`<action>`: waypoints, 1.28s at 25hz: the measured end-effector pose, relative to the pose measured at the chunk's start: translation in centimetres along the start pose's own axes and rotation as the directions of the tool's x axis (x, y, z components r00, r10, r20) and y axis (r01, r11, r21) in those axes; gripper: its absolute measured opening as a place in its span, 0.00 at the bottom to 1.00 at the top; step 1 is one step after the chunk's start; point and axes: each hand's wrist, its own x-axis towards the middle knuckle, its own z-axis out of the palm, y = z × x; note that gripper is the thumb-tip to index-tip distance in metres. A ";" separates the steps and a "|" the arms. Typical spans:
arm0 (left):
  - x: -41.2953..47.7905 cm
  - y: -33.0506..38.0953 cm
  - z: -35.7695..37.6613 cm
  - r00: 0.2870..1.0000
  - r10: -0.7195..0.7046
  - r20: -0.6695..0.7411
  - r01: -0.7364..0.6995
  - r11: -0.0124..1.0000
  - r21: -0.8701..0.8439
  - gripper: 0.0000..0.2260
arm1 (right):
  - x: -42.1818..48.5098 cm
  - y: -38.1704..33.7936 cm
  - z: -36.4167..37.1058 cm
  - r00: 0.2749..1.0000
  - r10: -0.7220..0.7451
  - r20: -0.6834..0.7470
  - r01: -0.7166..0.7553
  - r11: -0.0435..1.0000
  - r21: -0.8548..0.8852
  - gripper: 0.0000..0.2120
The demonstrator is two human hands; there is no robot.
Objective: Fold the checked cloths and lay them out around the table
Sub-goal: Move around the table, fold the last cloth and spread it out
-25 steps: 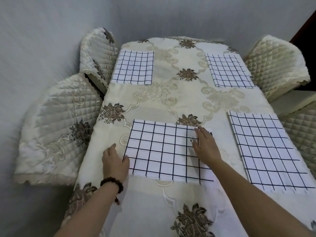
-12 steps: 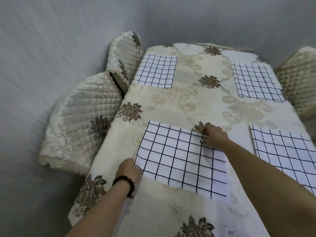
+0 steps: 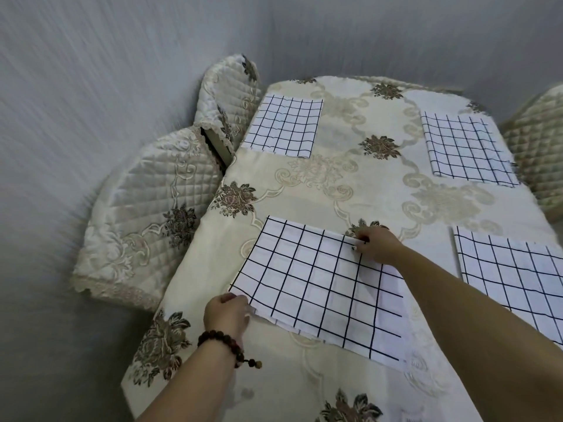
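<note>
Since a second ago both hands have gone from lying flat on the near cloth [image 3: 320,287] to pinching it, and the cloth now lies skewed on the surface [image 3: 335,190], its near left corner pulled toward the surface's left edge. The left hand [image 3: 227,315], with a bead bracelet [image 3: 225,345] on its wrist, has its grip closed on the cloth's near left corner, where the folded layers show slightly fanned at the edge. The right hand [image 3: 376,243] has its grip closed on the cloth's far edge, toward the right, fingers curled over the hem. The right forearm crosses above the cloth's right part.

Three more folded checked cloths lie flat on the surface: one at the far left [image 3: 285,126], one at the far right [image 3: 469,149], and one at the near right [image 3: 511,275], partly hidden by the right forearm. All four are well apart from one another, each near a side edge of the surface.

The surface wears a cream floral cover. Two quilted chairs stand at its left side, one near [image 3: 146,214] and one far [image 3: 227,95], and another quilted chair [image 3: 539,153] shows at the right edge.
</note>
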 end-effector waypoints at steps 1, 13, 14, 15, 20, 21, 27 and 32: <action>-0.4 -0.1 0.1 0.997 -0.071 0.026 0.073 0.994 -0.083 0.03 | 0.0 -0.1 -0.1 1.000 -0.011 -0.002 0.011 1.000 -0.011 0.05; -3.2 -2.1 2.9 0.837 -0.411 0.361 0.465 0.882 -0.074 0.10 | -0.1 -0.3 -0.5 1.000 -0.005 -0.010 0.006 0.999 0.048 0.14; -3.1 -2.3 3.3 0.847 -0.403 0.347 0.453 0.889 -0.073 0.10 | -0.2 -0.2 -0.5 1.000 0.002 -0.013 -0.001 0.999 0.053 0.13; -2.8 -2.3 3.7 0.864 -0.383 0.327 0.428 0.900 -0.076 0.09 | -0.3 -0.2 -0.5 1.000 0.010 -0.017 -0.009 0.999 0.052 0.11; -0.3 0.6 3.5 0.952 -0.214 0.219 0.222 0.975 -0.015 0.11 | -0.4 0.5 -0.4 0.997 0.080 -0.013 -0.077 0.979 0.188 0.04; 0.1 1.8 3.2 0.963 -0.174 0.208 0.178 0.984 -0.001 0.12 | -0.5 0.4 -0.2 0.995 0.096 -0.002 -0.093 0.969 0.230 0.03; 8.4 9.4 2.9 0.975 -0.017 0.220 -0.005 0.995 0.100 0.14 | -0.8 -2.3 2.3 0.952 0.269 0.144 -0.298 0.714 0.634 0.04; 12.4 13.2 3.7 0.921 -0.043 0.387 0.016 0.997 0.074 0.14 | -0.7 -5.9 5.0 0.905 0.346 0.247 -0.386 0.428 0.817 0.08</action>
